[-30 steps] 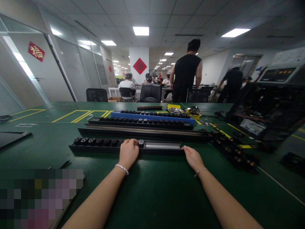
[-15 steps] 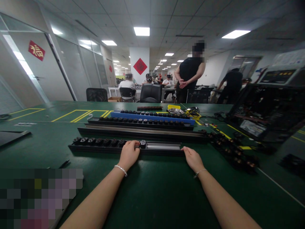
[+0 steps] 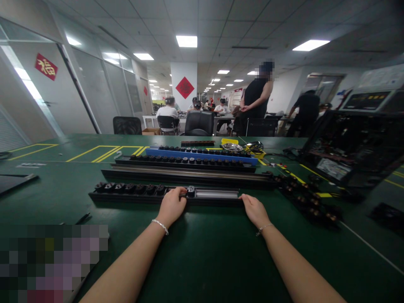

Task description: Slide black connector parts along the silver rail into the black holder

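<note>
A long black power strip rail (image 3: 217,202) lies crosswise in front of me on the green table. Round black socket modules (image 3: 129,189) sit in a row along its left part. To their right, one separate socket module (image 3: 190,191) stands in the channel, and past it shows bare silvery metal (image 3: 217,194). My left hand (image 3: 172,207) is closed over the rail, thumb and fingertips at this module's left side; the fingers partly hide the grip. With fingers pinched together, my right hand (image 3: 252,209) grips the rail's right end.
Behind lie another long black rail (image 3: 189,171), a socket-filled black strip (image 3: 151,159) and a blue strip (image 3: 202,156). A heap of black socket parts (image 3: 311,202) lies right, near an open black equipment case (image 3: 344,147). A person (image 3: 257,94) stands beyond the table.
The separate socket module and my left hand have shifted slightly right along the rail. My right hand stays at the rail's end. The standing person in the background has turned.
</note>
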`<move>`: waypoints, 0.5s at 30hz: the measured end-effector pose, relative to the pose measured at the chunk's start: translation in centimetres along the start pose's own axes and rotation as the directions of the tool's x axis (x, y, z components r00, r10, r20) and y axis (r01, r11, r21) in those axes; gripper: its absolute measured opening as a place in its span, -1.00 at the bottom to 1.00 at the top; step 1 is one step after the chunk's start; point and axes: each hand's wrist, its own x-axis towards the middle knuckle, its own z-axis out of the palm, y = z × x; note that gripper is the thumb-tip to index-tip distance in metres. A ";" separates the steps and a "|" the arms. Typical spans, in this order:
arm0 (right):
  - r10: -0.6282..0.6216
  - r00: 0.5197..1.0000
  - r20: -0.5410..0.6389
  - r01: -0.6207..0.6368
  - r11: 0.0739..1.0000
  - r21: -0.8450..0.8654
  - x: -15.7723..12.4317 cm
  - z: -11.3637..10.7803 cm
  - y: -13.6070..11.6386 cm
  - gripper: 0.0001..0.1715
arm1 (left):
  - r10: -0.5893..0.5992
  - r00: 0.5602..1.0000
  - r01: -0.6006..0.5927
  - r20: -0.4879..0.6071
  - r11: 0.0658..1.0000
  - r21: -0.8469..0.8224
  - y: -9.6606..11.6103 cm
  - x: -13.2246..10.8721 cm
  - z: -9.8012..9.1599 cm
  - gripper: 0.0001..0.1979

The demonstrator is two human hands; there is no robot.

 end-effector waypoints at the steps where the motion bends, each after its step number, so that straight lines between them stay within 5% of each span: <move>1: -0.006 1.000 0.000 0.006 1.000 -0.001 0.0 0.0 0.0 -0.42 | 0.002 1.000 -0.002 0.002 1.000 0.000 0.0 0.0 0.0 -0.70; 7: -0.165 0.980 -0.108 0.150 0.980 -0.133 -0.2 0.2 -1.0 -0.50 | 0.054 0.999 -0.054 -0.005 0.998 -0.012 0.2 0.0 0.1 -0.70; 15: -0.432 0.894 -0.121 0.417 0.900 -0.131 -1.5 3.1 -7.2 -0.64 | 0.098 0.995 -0.098 -0.003 0.995 -0.026 0.5 0.1 0.8 -0.69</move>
